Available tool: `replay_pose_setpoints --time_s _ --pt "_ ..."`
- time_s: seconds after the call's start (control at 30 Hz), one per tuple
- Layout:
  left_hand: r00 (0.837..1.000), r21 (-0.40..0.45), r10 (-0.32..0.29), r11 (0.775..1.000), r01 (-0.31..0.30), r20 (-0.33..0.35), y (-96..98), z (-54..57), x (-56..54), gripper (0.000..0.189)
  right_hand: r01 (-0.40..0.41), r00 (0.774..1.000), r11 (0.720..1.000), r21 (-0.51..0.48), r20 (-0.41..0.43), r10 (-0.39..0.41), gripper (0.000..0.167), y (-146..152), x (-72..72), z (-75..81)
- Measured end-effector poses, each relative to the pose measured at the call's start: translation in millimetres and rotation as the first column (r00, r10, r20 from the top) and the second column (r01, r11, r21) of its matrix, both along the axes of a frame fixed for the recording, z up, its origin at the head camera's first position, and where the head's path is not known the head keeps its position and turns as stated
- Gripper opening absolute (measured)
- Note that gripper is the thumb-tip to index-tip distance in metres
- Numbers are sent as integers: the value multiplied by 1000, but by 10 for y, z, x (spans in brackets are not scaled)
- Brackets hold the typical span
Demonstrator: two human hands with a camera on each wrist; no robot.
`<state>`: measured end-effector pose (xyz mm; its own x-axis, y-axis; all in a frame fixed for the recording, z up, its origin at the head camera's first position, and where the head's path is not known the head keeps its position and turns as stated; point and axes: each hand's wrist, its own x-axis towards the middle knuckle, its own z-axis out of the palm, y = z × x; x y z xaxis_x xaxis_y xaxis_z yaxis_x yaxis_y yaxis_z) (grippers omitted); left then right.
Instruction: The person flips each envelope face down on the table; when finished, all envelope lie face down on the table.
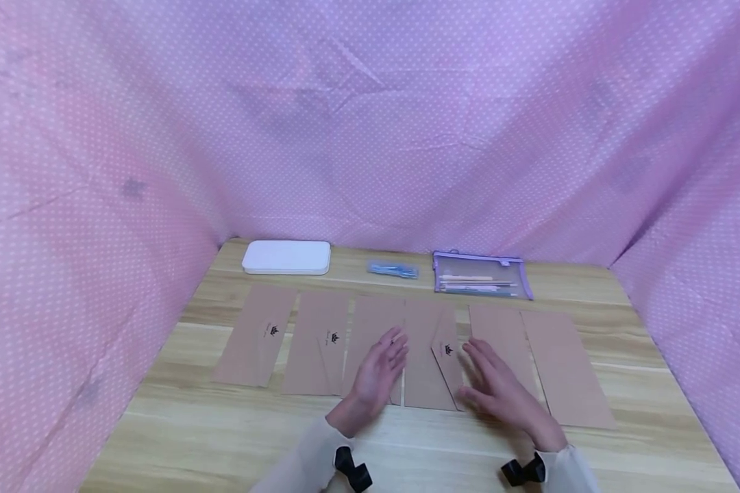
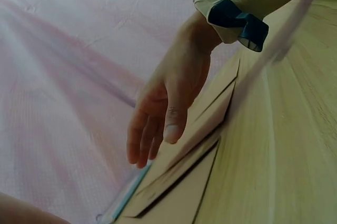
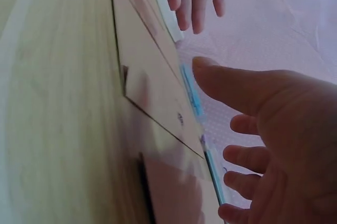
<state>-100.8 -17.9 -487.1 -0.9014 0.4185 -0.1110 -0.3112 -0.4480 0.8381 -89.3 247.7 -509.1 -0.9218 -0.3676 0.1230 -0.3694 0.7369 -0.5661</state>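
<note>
Brown paper envelopes lie in a row across the wooden table in the head view. Over the middle of the row my left hand [image 1: 377, 375] hovers with its fingers extended, partly covering one envelope [image 1: 370, 318]. Just right of it lies an envelope [image 1: 421, 363] with its pointed flap and a crown print showing. My right hand [image 1: 504, 392] hangs at that envelope's right side, fingers relaxed, overlapping a plain envelope [image 1: 496, 327]. In the wrist views, the left hand [image 2: 171, 84] and the right hand [image 3: 287, 124] hold nothing.
Two more crown-printed envelopes, a far-left one [image 1: 247, 342] and its neighbour [image 1: 302, 349], and a plain far-right envelope [image 1: 570, 370] complete the row. Behind stand a white case [image 1: 286, 257], a small blue packet [image 1: 393, 270] and a purple-edged zip pouch [image 1: 481, 263]. Pink dotted cloth [image 1: 370, 137] surrounds the table.
</note>
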Motion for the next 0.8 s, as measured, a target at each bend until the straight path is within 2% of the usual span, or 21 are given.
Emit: replay_pose_setpoints --time_s 0.13,0.4,0.8 --pt "999 -4 -15 1000 15 35 -71 -76 -4 68 -28 999 998 62 -13 29 86 -32 -2 -43" --pt "996 -3 -46 999 46 71 -112 -156 3 68 -68 998 993 93 -2 68 81 -38 24 -130" --pt "994 5 -62 998 62 92 -78 -148 42 69 -67 993 988 139 -88 80 74 -28 49 -194"
